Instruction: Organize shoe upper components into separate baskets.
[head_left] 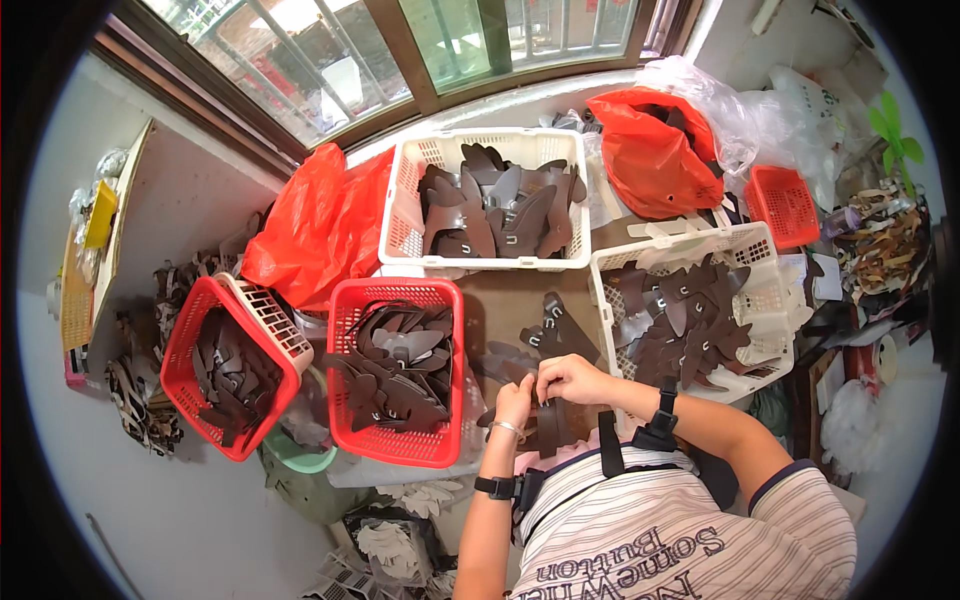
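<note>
My left hand [514,402] and my right hand [572,380] are close together at the near edge of the table, fingers pinched. Between and below them is a dark brown, flat cut piece [545,425], leather-like, which both hands seem to grip; its outline is partly hidden. Just beyond the fingers, more dark cut pieces [555,330] lie on the brown tabletop, some with small white curved marks. To the left of my hands stands a red basket [395,450] filled with similar pieces.
A white basket [400,205] at the back and another white basket [775,300] at the right hold dark pieces. A tilted red basket [180,350] stands far left. Red plastic bags [325,220] and a small red basket [785,205] sit around the table, below a window [420,70].
</note>
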